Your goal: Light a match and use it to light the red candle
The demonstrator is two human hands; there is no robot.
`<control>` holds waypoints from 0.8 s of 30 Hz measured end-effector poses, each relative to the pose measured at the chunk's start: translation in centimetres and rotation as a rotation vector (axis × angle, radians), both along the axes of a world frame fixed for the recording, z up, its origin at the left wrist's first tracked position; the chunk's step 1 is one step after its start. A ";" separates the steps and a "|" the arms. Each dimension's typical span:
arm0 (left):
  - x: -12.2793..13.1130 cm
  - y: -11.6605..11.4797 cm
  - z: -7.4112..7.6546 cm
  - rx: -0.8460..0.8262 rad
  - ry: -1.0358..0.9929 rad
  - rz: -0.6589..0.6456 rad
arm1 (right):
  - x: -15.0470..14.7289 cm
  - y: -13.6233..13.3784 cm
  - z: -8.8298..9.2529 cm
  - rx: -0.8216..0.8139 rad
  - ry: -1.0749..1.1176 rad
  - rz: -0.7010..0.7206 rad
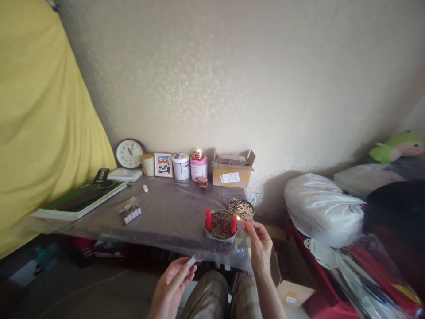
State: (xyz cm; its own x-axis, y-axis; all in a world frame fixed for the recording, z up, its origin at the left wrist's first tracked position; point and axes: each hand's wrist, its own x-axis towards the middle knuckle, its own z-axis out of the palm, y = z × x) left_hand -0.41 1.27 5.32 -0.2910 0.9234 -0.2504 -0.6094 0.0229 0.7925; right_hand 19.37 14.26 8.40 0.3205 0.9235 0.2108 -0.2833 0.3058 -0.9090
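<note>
My right hand [260, 243] pinches a burning match [241, 220], its small flame close beside the top of the right red candle [234, 224]. A second red candle [208, 219] stands at the left side of the same round tin [219, 238], which is filled with dark grains. Whether either wick burns, I cannot tell. Low in front of the table edge, my left hand [175, 277] is closed on a small matchbox [193, 259]. Behind the tin sits a round dish [241, 208] full of loose matchsticks.
Wrapped small boxes [130, 212] and a large book [79, 197] lie on the table's left. Along the wall stand a clock [130, 153], a picture frame [164, 165], canisters [181, 167] and a cardboard box [232, 173]. White bags [323, 208] are at right.
</note>
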 end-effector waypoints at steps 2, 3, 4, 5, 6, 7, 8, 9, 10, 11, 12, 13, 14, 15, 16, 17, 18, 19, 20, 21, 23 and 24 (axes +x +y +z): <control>0.0 0.0 0.0 0.002 0.000 0.000 | 0.0 0.2 -0.2 0.010 -0.010 0.010; 0.0 -0.1 0.0 0.001 0.000 0.000 | -0.1 0.3 -0.3 0.013 -0.013 0.011; 0.0 -0.1 0.1 -0.002 -0.001 0.001 | -0.1 0.3 -0.4 0.014 -0.017 0.012; 0.1 -0.1 0.3 -0.007 -0.002 0.002 | -0.1 0.4 -0.6 0.012 -0.021 0.010; 0.1 -0.1 0.4 -0.014 -0.005 0.006 | -0.2 0.5 -0.7 0.011 -0.025 0.006; 0.2 -0.1 0.6 -0.025 -0.007 0.011 | -0.2 0.6 -0.8 0.008 -0.030 0.000; 0.2 -0.1 0.7 -0.033 -0.008 0.017 | -0.2 0.7 -0.9 0.006 -0.034 -0.005; 0.3 -0.1 0.8 -0.036 -0.007 0.018 | -0.3 0.8 -1.1 0.004 -0.039 -0.009; 0.3 -0.1 0.8 -0.032 -0.005 0.017 | -0.3 0.9 -1.2 0.003 -0.045 -0.012; 0.3 -0.1 0.7 -0.026 -0.004 0.015 | -0.3 1.0 -1.2 0.002 -0.050 -0.015; 0.2 -0.1 0.6 -0.022 -0.003 0.011 | -0.4 1.0 -1.3 0.002 -0.055 -0.016; 0.1 -0.1 0.4 -0.020 -0.004 0.009 | -0.4 1.1 -1.4 0.003 -0.060 -0.018; 0.1 0.0 0.2 -0.019 -0.006 0.008 | -0.4 1.1 -1.4 0.003 -0.064 -0.020; 0.0 0.0 -0.1 -0.021 -0.008 0.006 | -0.5 1.1 -1.5 0.003 -0.066 -0.022; -0.1 0.0 -0.2 -0.023 -0.009 0.005 | -0.5 1.2 -1.5 0.003 -0.068 -0.024; -0.2 0.0 -0.4 -0.023 -0.009 -0.001 | -0.6 1.2 -1.5 0.001 -0.068 -0.026; -0.2 0.0 -0.4 -0.021 -0.008 -0.005 | -0.6 1.3 -1.6 -0.001 -0.068 -0.028; -0.2 -0.1 -0.5 -0.018 -0.006 -0.007 | -0.7 1.3 -1.6 -0.002 -0.068 -0.029; -0.2 -0.1 -0.5 -0.016 -0.003 -0.009 | -0.7 1.3 -1.6 -0.003 -0.069 -0.029; -0.2 -0.1 -0.4 -0.016 -0.003 -0.008 | -0.7 1.4 -1.6 -0.004 -0.070 -0.029; -0.3 -0.1 -0.4 -0.015 -0.004 -0.005 | -0.8 1.4 -1.5 -0.004 -0.076 -0.030; -0.3 -0.1 -0.4 -0.012 -0.005 -0.006 | -0.7 1.4 -1.5 -0.003 -0.080 -0.032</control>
